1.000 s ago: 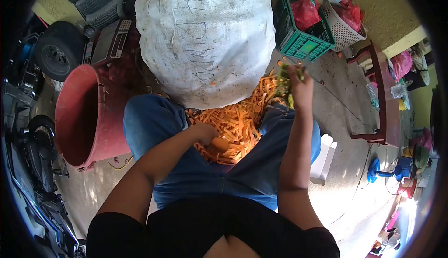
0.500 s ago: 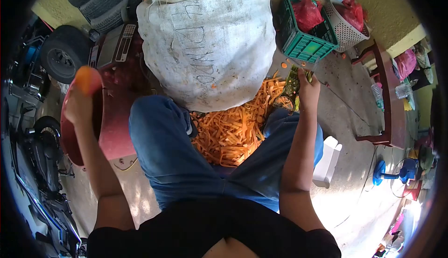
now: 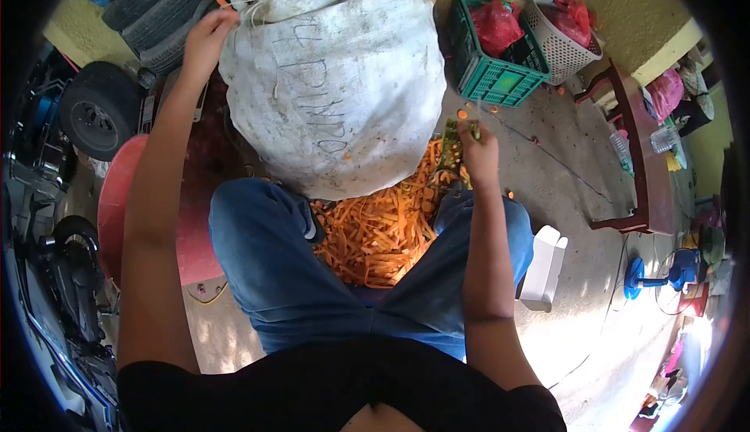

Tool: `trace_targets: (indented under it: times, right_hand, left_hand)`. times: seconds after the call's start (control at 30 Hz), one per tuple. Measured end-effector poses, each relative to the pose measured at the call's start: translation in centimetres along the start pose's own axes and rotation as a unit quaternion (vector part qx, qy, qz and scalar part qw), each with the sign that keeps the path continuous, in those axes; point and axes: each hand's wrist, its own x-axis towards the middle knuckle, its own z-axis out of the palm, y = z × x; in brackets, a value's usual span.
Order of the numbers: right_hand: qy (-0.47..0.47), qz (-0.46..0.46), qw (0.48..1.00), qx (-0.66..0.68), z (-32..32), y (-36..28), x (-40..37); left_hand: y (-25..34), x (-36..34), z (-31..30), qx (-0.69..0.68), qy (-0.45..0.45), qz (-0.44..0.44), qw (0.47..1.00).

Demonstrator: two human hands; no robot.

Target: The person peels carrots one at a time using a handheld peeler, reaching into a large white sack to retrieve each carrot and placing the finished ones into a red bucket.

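Fingers (image 3: pixel 226 19) of the left hand (image 3: pixel 207 37) lie close together and bent against the frayed mouth of the sack (image 3: pixel 336 80) — whether they grip the cloth or only touch it cannot be told. The arm stretches up along the sack's left side, over the red tub (image 3: pixel 113 198). The right hand (image 3: pixel 478 149) is closed in a fist round a greenish peeler (image 3: pixel 453 131), which sticks out past the knuckles toward the sack's lower right edge; its blade is too blurred to make out. The sack stands upright beyond the person's knees, bulging, with dark writing down its front. At its foot, between the blue-trousered legs, lies a heap of orange peelings (image 3: pixel 383 229) — the right hand hovers just above its far right end. A few orange bits are scattered on the concrete near the green crate (image 3: pixel 492 76), which stands just right of the sack and holds a red bag. Beside it is a white basket (image 3: pixel 558 45). A tyre (image 3: pixel 90 108) lies left of the tub, and a white stool (image 3: pixel 543 268) stands by the right leg.
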Motion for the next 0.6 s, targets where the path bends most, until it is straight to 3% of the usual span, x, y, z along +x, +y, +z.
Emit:
trace_targets:
  times: [0.1, 0.17, 0.2, 0.23, 0.27, 0.3, 0.43, 0.53, 0.57, 0.6]
  right_hand:
    - [-0.026, -0.01, 1.0, -0.007, 0.8, 0.1, -0.2]
    - [-0.041, -0.013, 0.999, -0.012, 1.5, 0.7, -0.1]
    - [-0.055, -0.011, 0.998, -0.014, 1.8, 0.8, -0.1]
    - [-0.068, -0.002, 0.997, -0.028, 1.8, 0.5, -0.2]
    - [-0.066, -0.003, 0.997, -0.028, 1.9, 0.3, -0.1]
    - [-0.073, -0.012, 0.997, -0.023, 1.9, 0.2, -0.1]
    - [-0.099, -0.001, 0.995, -0.026, 1.9, -1.0, 0.1]
    - [-0.109, -0.022, 0.993, -0.024, 2.4, -1.2, 0.1]
    - [-0.109, -0.024, 0.993, -0.038, 2.4, -1.6, -0.1]
    - [-0.11, -0.025, 0.992, -0.051, 2.5, -1.7, -0.1]
  left_hand:
    - [-0.5, 4.6, 3.5, 0.036, 0.013, -0.027, 0.999]
    - [-4.3, 7.2, 5.0, 0.328, -0.085, 0.117, 0.933]
    - [-5.2, 7.9, 5.6, 0.328, -0.083, 0.118, 0.934]
    - [-6.0, 8.6, 6.2, 0.438, -0.28, 0.086, 0.85]
    - [-6.9, 9.2, 6.9, 0.491, -0.472, 0.081, 0.728]
    - [-7.0, 9.2, 7.7, 0.492, -0.516, 0.071, 0.698]
    - [-7.0, 9.5, 9.5, 0.455, -0.458, 0.024, 0.763]
    - [-2.9, 9.9, 9.4, 0.447, -0.483, -0.057, 0.75]
    - [-2.0, 9.8, 9.6, 0.444, -0.499, -0.125, 0.734]
    - [-1.4, 9.4, 9.9, 0.444, -0.501, -0.124, 0.732]
